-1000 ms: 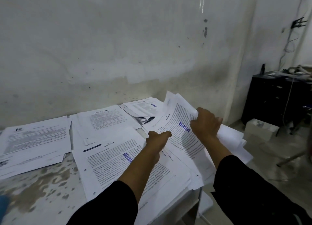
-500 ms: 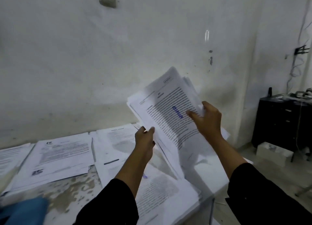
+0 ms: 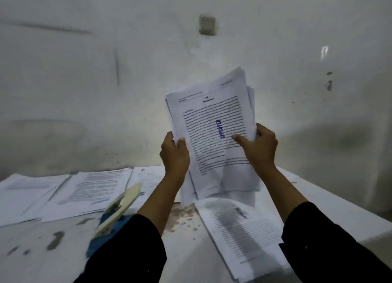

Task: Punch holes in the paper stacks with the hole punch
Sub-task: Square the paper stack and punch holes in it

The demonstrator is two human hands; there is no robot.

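A stack of printed pages [image 3: 212,117] with a blue "APPROVED" stamp stands upright in the air above the table, its lower edge just over the tabletop. My left hand [image 3: 175,153] grips its left edge and my right hand [image 3: 259,146] grips its right edge, thumb across the front page. The hole punch [image 3: 117,208], cream lever on a blue base, lies on the table to the left of my left forearm, blurred.
Several other paper stacks [image 3: 97,189] lie along the back of the stained white table [image 3: 184,219]. Another printed stack [image 3: 244,229] lies under my right forearm. A white wall rises right behind the table, with a small switch box [image 3: 207,24] on it.
Both hands have lifted the stamped stack off the table's right side and turned it upright in front of me. The view has swung left, bringing the hole punch into sight.
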